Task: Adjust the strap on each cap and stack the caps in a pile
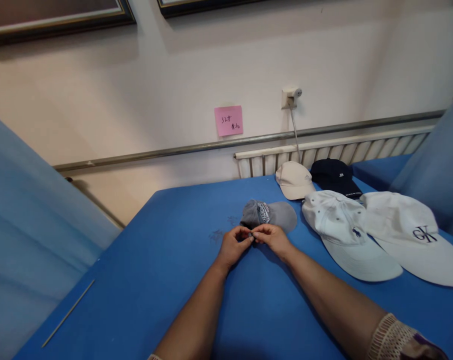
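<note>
A grey baseball cap point(251, 212) with a dark and white lettered patch lies on the blue-covered table, its brim point(282, 215) pointing right. At the cap's near edge, my left hand point(234, 245) and my right hand point(271, 237) meet with fingertips almost touching. Both hands are closed in a pinch on the near edge of the cap, where its back strap would be. The fingers cover most of that small dark part, so its details are hidden.
Right of the grey cap lie a pale cap point(337, 220), a white cap point(402, 215), a beige cap point(292, 175) and a navy cap point(331, 172). A thin stick point(68, 313) rests at the table's left. Behind are a radiator point(256, 162) and rail point(196, 148); a blue curtain point(20, 215) hangs left.
</note>
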`<state>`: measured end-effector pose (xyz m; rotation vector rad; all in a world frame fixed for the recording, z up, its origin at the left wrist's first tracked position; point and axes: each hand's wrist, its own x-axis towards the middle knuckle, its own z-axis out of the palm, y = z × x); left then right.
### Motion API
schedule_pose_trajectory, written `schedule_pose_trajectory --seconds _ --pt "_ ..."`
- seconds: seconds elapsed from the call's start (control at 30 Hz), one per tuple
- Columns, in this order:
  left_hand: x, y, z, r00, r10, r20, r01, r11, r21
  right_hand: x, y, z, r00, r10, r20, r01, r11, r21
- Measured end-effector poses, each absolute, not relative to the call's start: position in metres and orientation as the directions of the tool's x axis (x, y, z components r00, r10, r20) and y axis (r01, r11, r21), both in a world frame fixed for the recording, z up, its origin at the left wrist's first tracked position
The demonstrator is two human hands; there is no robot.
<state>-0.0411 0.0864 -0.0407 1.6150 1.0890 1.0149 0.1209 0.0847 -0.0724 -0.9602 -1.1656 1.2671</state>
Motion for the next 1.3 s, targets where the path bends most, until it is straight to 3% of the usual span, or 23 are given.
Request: schedule_pose_trajectory --seconds 0.17,0.33,0.6,0.67,0.77,0.83,0.9,1.13,1.3 --pt "-0.043 0.088 -0.042 0.219 0.964 0.153 0.202 -0.198 0.959 0.121 0.084 -0.075 -0.068 0.988 0.142 -0.157 0.130 -0.979" --pt "-0.040 0.086 -0.041 0.182 0.977 0.108 0.145 -0.136 0.980 0.120 0.083 -0.082 -0.141 0.950 0.278 -0.047 0.274 -0.961" --pt "-0.042 0.088 -0.041 0.180 0.979 0.090 0.162 -0.120 0.980 0.122 0.086 -0.088 -0.094 0.954 0.284 0.102 0.293 -0.951" --pt "-0.044 0.086 -0.036 0.219 0.961 0.170 0.270 -0.227 0.936 0.121 0.086 -0.089 -0.094 0.958 0.272 0.092 0.280 -0.956" --pt "-0.045 0.080 -0.025 0.353 0.888 0.294 0.488 -0.443 0.752 0.120 0.086 -0.089 -0.093 0.961 0.259 0.071 0.266 -0.961" --pt "-0.044 0.077 -0.019 0.408 0.855 0.319 0.559 -0.511 0.653 0.120 0.086 -0.089 -0.095 0.962 0.256 0.061 0.262 -0.963" --pt "-0.041 0.075 -0.017 0.403 0.854 0.330 0.579 -0.517 0.630 0.119 0.085 -0.089 -0.100 0.963 0.252 0.065 0.259 -0.964" --pt "-0.034 0.083 -0.030 0.198 0.965 0.172 0.339 -0.232 0.912 0.118 0.082 -0.081 -0.123 0.958 0.258 0.080 0.269 -0.960" --pt "-0.038 0.085 -0.032 0.226 0.958 0.176 0.338 -0.247 0.908 0.119 0.079 -0.077 -0.101 0.962 0.255 0.159 0.269 -0.950"
